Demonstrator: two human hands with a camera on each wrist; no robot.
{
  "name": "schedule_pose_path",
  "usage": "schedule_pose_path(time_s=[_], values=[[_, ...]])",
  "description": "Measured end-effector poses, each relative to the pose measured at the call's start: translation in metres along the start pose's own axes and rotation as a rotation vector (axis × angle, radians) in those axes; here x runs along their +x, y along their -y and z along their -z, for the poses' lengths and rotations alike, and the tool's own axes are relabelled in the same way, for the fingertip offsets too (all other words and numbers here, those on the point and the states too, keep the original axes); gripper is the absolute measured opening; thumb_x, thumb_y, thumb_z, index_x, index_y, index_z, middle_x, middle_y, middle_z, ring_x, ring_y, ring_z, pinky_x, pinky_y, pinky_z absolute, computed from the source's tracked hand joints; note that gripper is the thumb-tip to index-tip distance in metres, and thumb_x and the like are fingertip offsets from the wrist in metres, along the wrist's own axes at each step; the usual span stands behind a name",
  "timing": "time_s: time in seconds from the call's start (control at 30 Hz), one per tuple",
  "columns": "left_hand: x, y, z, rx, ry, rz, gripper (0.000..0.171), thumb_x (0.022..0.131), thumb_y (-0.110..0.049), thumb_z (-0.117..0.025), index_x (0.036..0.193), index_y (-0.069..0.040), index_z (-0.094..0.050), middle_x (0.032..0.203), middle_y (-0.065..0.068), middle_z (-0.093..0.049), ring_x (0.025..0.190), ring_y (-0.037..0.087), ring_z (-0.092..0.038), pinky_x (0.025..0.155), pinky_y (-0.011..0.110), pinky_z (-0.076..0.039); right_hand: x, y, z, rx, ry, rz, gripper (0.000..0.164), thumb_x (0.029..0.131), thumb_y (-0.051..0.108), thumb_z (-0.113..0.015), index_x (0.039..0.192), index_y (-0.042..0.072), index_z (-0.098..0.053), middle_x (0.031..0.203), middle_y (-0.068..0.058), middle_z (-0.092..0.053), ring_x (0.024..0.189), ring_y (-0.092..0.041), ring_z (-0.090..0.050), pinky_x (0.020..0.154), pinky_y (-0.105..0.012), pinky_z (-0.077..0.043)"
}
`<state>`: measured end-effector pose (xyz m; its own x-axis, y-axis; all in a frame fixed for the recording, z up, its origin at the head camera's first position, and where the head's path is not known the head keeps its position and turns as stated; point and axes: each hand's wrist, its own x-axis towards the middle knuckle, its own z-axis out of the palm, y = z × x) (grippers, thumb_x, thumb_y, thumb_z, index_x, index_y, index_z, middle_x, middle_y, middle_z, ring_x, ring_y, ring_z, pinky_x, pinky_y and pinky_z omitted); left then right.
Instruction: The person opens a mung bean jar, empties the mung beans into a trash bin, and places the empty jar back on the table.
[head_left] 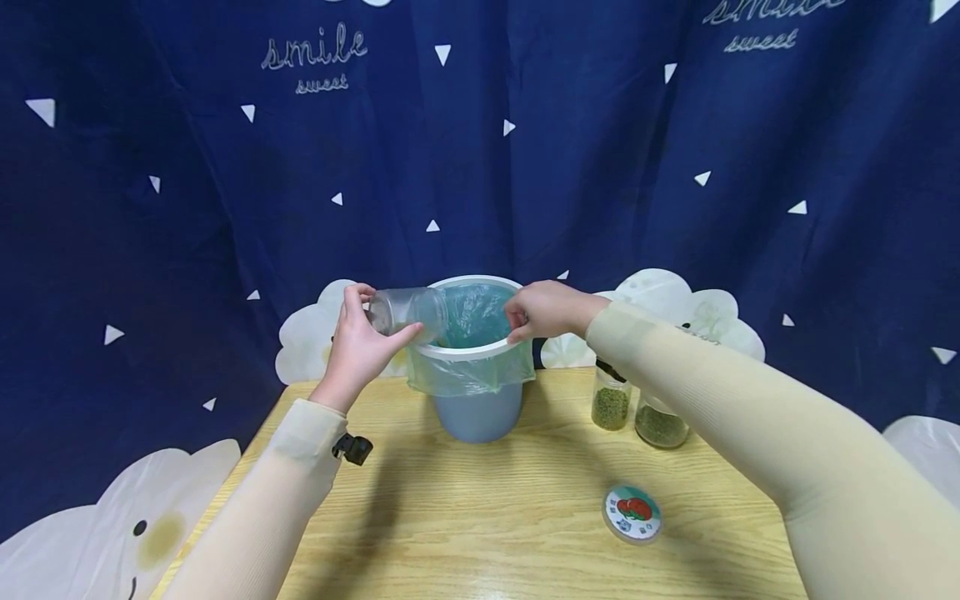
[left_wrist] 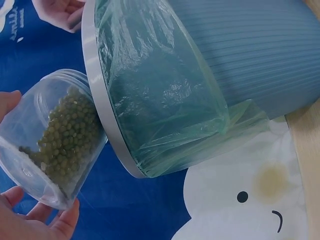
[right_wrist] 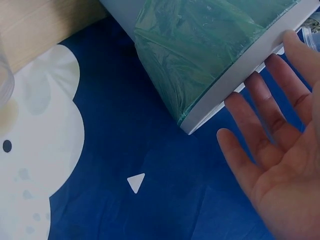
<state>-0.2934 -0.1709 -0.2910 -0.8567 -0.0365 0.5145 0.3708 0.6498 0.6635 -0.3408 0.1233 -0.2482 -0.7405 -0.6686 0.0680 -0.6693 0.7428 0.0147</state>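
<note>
Tilted on its side, a clear plastic jar [head_left: 407, 310] of green beans [left_wrist: 72, 132] lies in the grip of my left hand [head_left: 365, 337], its mouth at the left rim of the blue trash bin [head_left: 480, 415]. The beans rest along the jar's lower side. A thin green bag [head_left: 480, 375] lines the bin and folds down over the white rim. On the opposite side, my right hand [head_left: 551, 308] holds the rim, its fingers bent over the edge. The right wrist view has its thumb and fingertips [right_wrist: 233, 100] right at the rim.
Right of the bin stand two small jars with green contents, a narrower one [head_left: 611, 406] and a wider one [head_left: 662, 426], partly behind my right sleeve. A round lid [head_left: 632, 514] with a red picture lies on the wooden table [head_left: 465, 508]. Behind hangs a dark blue curtain [head_left: 480, 150].
</note>
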Motion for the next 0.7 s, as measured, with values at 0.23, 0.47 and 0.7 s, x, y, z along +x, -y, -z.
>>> schedule_pose_path(time_s=[0.23,0.47,0.7], values=[[0.0013,-0.0003,-0.0030,0.003,-0.033,-0.015,0.081,0.073,-0.044,-0.081,0.130,-0.014,-0.032,0.129,0.014,-0.044,0.103,0.029,-0.049,0.082,0.042,-0.045,-0.0003,-0.0003,-0.0009,-0.009,-0.002,0.001,0.028,0.084,0.043,-0.072,0.073,0.020,-0.060,0.070,0.006,-0.058,0.066,-0.014,-0.050,0.066,-0.030,-0.040],[0.0021,-0.0032,-0.0044,-0.023,-0.045,-0.010,0.080,0.074,-0.040,-0.082,0.132,-0.013,-0.034,0.130,0.013,-0.044,0.111,0.031,-0.049,0.089,0.045,-0.046,-0.0012,0.0003,-0.0005,-0.018,-0.001,0.012,0.029,0.084,0.044,-0.072,0.071,0.021,-0.058,0.070,0.007,-0.057,0.064,-0.013,-0.050,0.065,-0.031,-0.040],[0.0040,-0.0041,-0.0058,-0.011,-0.063,-0.035,0.078,0.075,-0.043,-0.080,0.133,-0.013,-0.037,0.129,0.013,-0.046,0.113,0.031,-0.049,0.093,0.046,-0.045,-0.0012,-0.0004,0.0001,-0.011,-0.009,0.009,0.029,0.084,0.043,-0.072,0.071,0.021,-0.059,0.071,0.007,-0.057,0.065,-0.013,-0.050,0.065,-0.031,-0.041]])
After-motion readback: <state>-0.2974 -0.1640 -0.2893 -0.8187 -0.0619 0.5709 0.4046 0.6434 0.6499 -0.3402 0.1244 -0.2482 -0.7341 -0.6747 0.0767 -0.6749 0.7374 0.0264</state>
